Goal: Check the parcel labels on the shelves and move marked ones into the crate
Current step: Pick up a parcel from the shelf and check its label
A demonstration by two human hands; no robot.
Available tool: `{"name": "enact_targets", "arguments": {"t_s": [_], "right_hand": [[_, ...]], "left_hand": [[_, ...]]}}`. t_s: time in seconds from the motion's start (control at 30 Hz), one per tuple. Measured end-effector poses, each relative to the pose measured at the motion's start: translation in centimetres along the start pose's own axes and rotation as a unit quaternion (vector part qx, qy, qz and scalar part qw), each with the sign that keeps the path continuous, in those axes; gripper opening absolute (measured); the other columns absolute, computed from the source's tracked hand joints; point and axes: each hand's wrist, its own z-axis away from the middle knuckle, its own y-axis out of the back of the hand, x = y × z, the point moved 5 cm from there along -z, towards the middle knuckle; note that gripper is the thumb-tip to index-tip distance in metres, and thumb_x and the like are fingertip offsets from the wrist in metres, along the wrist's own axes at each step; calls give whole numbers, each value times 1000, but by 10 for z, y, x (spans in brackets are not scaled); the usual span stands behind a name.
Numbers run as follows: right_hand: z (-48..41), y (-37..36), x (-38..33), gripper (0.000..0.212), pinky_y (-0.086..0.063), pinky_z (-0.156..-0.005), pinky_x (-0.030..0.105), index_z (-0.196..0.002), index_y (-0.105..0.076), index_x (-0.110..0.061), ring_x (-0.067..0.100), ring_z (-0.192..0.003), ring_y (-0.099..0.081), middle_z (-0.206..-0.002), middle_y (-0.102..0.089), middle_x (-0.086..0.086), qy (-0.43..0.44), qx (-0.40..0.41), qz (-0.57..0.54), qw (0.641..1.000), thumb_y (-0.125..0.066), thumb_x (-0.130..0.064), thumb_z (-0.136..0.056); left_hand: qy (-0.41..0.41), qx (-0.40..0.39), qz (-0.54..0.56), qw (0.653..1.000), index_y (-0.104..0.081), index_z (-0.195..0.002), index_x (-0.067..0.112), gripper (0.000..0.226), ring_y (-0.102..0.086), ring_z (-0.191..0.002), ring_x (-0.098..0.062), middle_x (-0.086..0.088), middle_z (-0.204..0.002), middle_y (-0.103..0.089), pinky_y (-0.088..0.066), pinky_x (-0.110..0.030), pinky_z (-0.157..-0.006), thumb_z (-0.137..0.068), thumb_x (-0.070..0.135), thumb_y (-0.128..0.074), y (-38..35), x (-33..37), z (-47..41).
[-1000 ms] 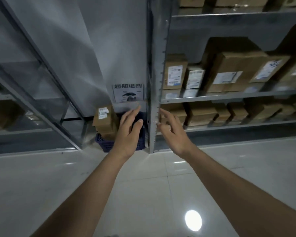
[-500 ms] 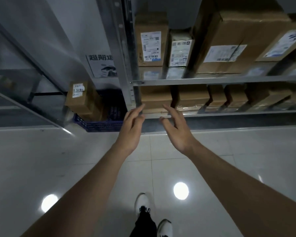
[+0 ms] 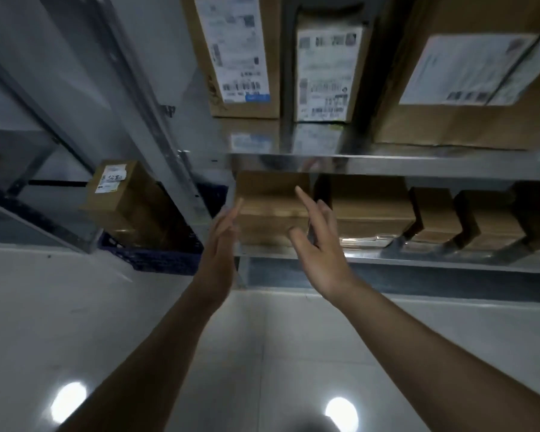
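A plain cardboard parcel (image 3: 270, 207) lies at the left end of the bottom shelf (image 3: 418, 260). My left hand (image 3: 220, 241) is open at its left edge, and my right hand (image 3: 318, 244) is open in front of its right edge. Neither hand grips it. More brown parcels (image 3: 371, 210) sit to its right. The shelf above holds labelled parcels (image 3: 240, 54), their white labels facing me. A dark blue crate (image 3: 162, 260) stands on the floor left of the shelf post, with a labelled parcel (image 3: 122, 194) in it.
A steel upright post (image 3: 172, 157) separates the crate from the shelves. A second metal rack frame (image 3: 28, 207) slants at the far left. The glossy white tiled floor (image 3: 75, 307) reflects ceiling lights.
I have come closer to the shelves and lower. Both hands have reached forward from in front of the shelf edge to either side of the leftmost bottom parcel.
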Motion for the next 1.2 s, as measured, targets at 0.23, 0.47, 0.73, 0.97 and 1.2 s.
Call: {"name": "enact_targets", "arguments": {"t_s": [0.23, 0.47, 0.73, 0.97, 1.2], "right_hand": [[-85, -15, 119, 54, -21, -129, 44, -156, -29, -64, 14, -160, -17, -174, -10, -15, 56, 57, -51, 995, -46, -49, -107], [-123, -35, 189, 62, -25, -128, 44, -164, -35, -36, 15, -153, -36, -167, -38, -13, 62, 86, -144, 984, -35, -61, -107], [-94, -26, 199, 44, -49, -97, 47, -105, -58, -34, 22, -108, -61, -106, -64, -4, 53, 141, -222, 963, -42, -72, -88], [-56, -7, 206, 22, -36, -70, 29, -98, -49, -25, 12, -85, -49, -94, -52, -6, 146, 200, -227, 942, -47, -44, -109], [-43, -16, 230, 40, -36, -97, 24, -150, -48, -47, -22, -105, -41, -138, -44, -16, 149, 188, -191, 952, -45, -40, -111]], "left_hand": [[-172, 87, -41, 980, -29, -131, 85, 37, -4, -159, -9, 12, -174, 11, -11, -32, -122, -97, 69, -34, -65, -73, -64], [-227, 179, 70, 955, -25, -158, 56, 55, -17, -158, -9, 10, -173, -17, -14, -30, -119, -103, 60, -27, -62, -113, -106], [-204, 181, 174, 946, -21, -163, 47, 100, -27, -155, -12, 20, -165, -20, -27, -55, -127, -71, 81, -41, -67, -141, -65], [-186, 147, 254, 938, -56, -141, 43, 78, -58, -129, -10, 12, -146, -59, -47, -55, -113, -70, 74, -47, -73, -170, -42], [-180, 141, 219, 949, -67, -131, 29, 48, -71, -91, -5, 10, -103, -77, -54, -26, -72, -112, 39, -25, -64, -165, -40]]}}
